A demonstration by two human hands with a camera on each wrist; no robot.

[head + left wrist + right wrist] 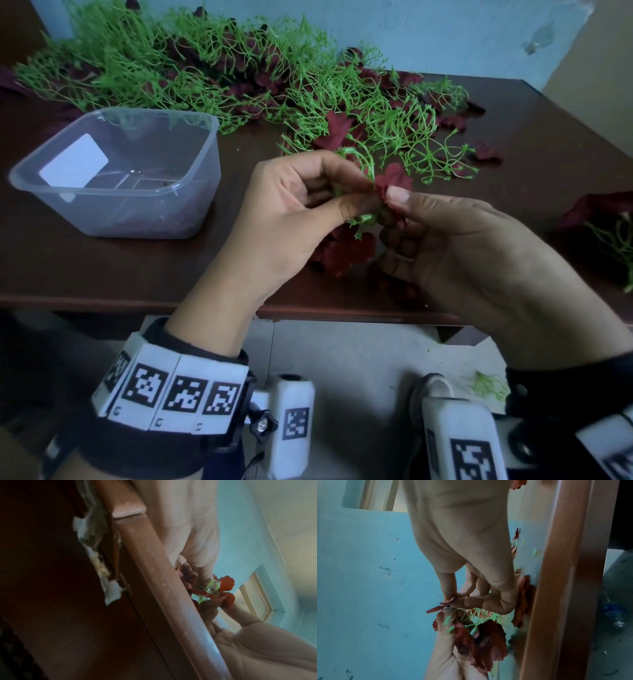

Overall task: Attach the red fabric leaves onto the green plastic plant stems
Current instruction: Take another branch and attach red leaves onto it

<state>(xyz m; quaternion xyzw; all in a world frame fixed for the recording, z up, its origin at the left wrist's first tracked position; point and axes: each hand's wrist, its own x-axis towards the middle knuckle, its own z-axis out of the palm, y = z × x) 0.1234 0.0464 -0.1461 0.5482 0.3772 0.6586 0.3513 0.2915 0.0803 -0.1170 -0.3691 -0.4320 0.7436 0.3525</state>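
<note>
Over the table's front middle, my left hand (368,192) pinches a green plastic stem (359,161) between thumb and fingers. My right hand (394,209) meets it from the right and pinches a red fabric leaf (394,174) against the stem's tip. More red leaves (346,250) hang from the same sprig below both hands. In the right wrist view my right hand (452,599) nips the red leaf (447,602), while my left hand (447,622) holds the stem (467,616). The left wrist view shows the red leaf (226,584) and stem (211,586) between the fingertips.
A clear plastic container (137,212) with a white card inside stands at the left. A long heap of green stems and red leaves (205,68) runs along the back. Loose red leaves (486,152) and another sprig (609,233) lie at the right. The table edge (205,301) is near.
</note>
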